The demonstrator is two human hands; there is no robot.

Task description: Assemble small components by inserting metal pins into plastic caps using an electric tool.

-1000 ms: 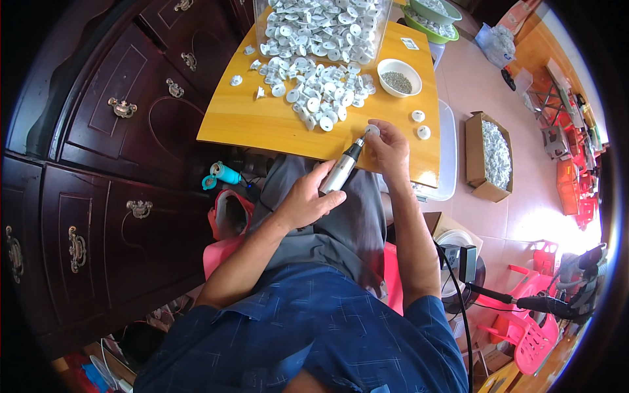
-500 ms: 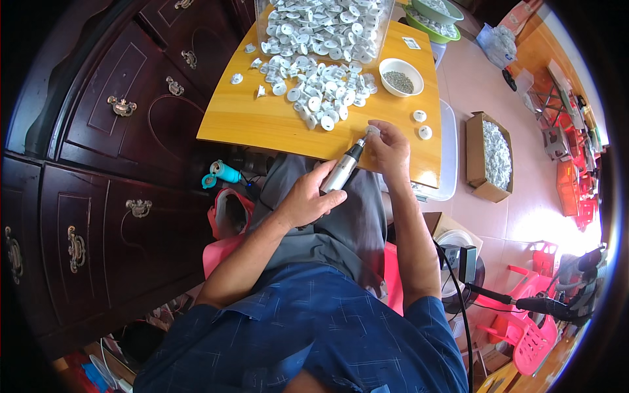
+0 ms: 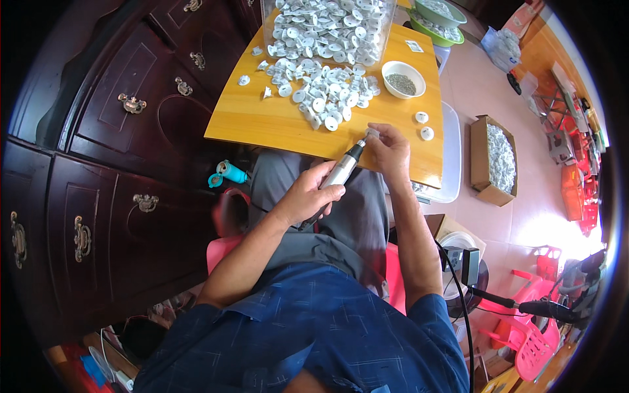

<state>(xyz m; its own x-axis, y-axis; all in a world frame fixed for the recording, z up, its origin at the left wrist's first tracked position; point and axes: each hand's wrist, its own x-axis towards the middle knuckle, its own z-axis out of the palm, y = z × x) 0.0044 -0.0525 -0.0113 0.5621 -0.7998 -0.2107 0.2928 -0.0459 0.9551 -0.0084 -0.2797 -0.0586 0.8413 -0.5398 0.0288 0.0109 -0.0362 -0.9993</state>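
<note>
My left hand (image 3: 305, 198) is wrapped around a silver and black electric screwdriver (image 3: 341, 171), tilted with its tip pointing up and to the right. That tip meets a small white plastic part (image 3: 372, 133) pinched between the fingers of my right hand (image 3: 392, 154), just above the table's near edge. Fingers partly cover the part. Beyond my hands lies a loose pile of white disc-topped plastic parts (image 3: 331, 92) on the yellow wooden table (image 3: 262, 121). A white bowl (image 3: 419, 89) of small metal screws (image 3: 400, 83) stands to the right of the pile.
A clear bin (image 3: 386, 39) full of white parts stands at the table's back. Two round white pieces (image 3: 421, 117) lie near its right edge. Dark drawers (image 3: 111, 98) rise on the left. A cardboard box (image 3: 480, 152) of white pieces sits on the floor at right.
The view has shifted slightly, so the table and drawers appear a little further right. Both hands keep their grips, with the screwdriver tip still at the white part.
</note>
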